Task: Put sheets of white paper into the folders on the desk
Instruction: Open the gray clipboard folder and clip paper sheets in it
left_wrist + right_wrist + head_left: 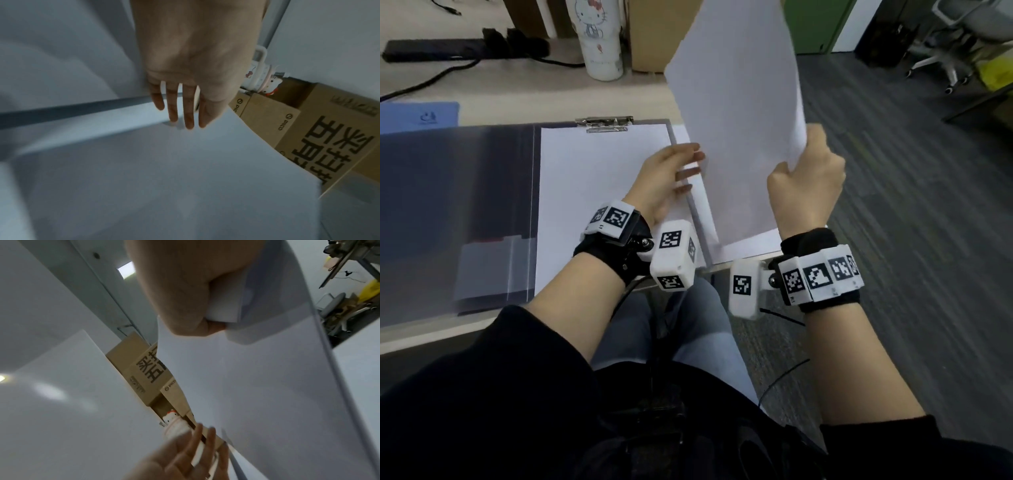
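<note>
- Right hand (804, 185), frame centre, fingers pinching the lower corner of a raised sheet (736, 113): light, floppy, likely to buckle.
- Left hand (667, 178), fingers apart, steadies the sheet's edge above the open folder (493, 212).

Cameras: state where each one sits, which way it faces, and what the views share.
Head: on the head, facing down at the open folder; both forearms show.
Left wrist: along the left hand, its straight fingers toward the raised sheet.
Right wrist: along the right hand gripping that sheet.
Shared: the sheet, cardboard box and tumbler.
</note>
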The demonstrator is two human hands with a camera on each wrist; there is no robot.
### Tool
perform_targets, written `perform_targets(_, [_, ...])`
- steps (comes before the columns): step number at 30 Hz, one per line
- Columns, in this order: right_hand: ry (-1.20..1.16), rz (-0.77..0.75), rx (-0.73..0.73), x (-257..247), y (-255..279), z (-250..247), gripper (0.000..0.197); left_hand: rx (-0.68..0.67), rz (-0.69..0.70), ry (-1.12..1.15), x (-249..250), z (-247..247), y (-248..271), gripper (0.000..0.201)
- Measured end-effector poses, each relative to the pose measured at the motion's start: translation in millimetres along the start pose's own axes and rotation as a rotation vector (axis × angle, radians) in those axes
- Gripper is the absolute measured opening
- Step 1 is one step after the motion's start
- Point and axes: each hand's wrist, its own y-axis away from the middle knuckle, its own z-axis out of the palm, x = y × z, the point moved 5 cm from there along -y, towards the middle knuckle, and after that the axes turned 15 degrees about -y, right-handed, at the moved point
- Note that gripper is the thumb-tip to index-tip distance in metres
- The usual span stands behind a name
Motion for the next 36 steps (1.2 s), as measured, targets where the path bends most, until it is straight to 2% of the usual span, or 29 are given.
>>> perform_targets(3, [-0.214,-0.104,0.110,-19.5,-1.8,-11.2,0.037,0.067,0.026,0.037,7.3,-17.6,1.5,0.020])
perform_targets(5, [-0.418,-0.134,0.116,-27.5,-2.1,-9.2,0.030,0.054,0.059,0.015,17.4,-25.8,4.3,0.027])
perform_targets(7, [-0.613,-0.088,0.067,-33.3,-1.4,-2.0,0.029,0.060,0.125,0.016,31.7,-33.9,9.5,0.015])
perform_targets(9, [-0.753,-0.053,-0.007,-40.0,2.4,6.4,0.030,0.165,0.206,0.077,46.4,-50.8,16.6,0.020])
perform_targets(13, [-0.864,-0.018,-0.128,-50.4,10.7,22.2,0.032,0.384,0.453,-0.040,73.4,-91.4,34.5,0.022])
perform_targets(16, [-0.901,0.030,-0.222,-47.1,15.4,33.4,0.020,0.479,0.589,-0.131,85.5,-115.2,56.4,0.020])
perform_targets(18, [-0.950,0.074,-0.293,-41.7,21.1,41.2,0.012,0.503,0.624,-0.169,83.3,-127.1,69.3,0.021])
perform_targets(20, [-0.989,0.148,-0.365,-38.1,31.5,51.4,0.008,0.493,0.598,-0.216,70.3,-132.2,79.9,0.019])
perform_targets(22, [-1.015,0.202,-0.411,-37.7,41.6,60.1,0.010,0.453,0.504,-0.233,50.5,-129.0,85.9,0.016])
perform_targets(25, [-1.038,0.198,-0.410,-47.2,49.2,65.8,0.016,0.462,0.389,-0.248,30.7,-126.8,90.6,0.018])
perform_targets(29, [-1.083,0.194,-0.361,-63.6,42.2,67.8,0.017,0.556,0.422,-0.178,47.9,-140.8,96.6,0.019])
perform_targets(32, [-1.105,0.216,-0.358,-67.9,45.9,76.4,0.015,0.629,0.460,-0.181,56.8,-150.2,105.0,0.028])
perform_targets(36, [-1.063,0.275,-0.389,-62.7,67.0,95.8,0.013,0.664,0.358,-0.106,24.8,-159.9,114.1,0.031])
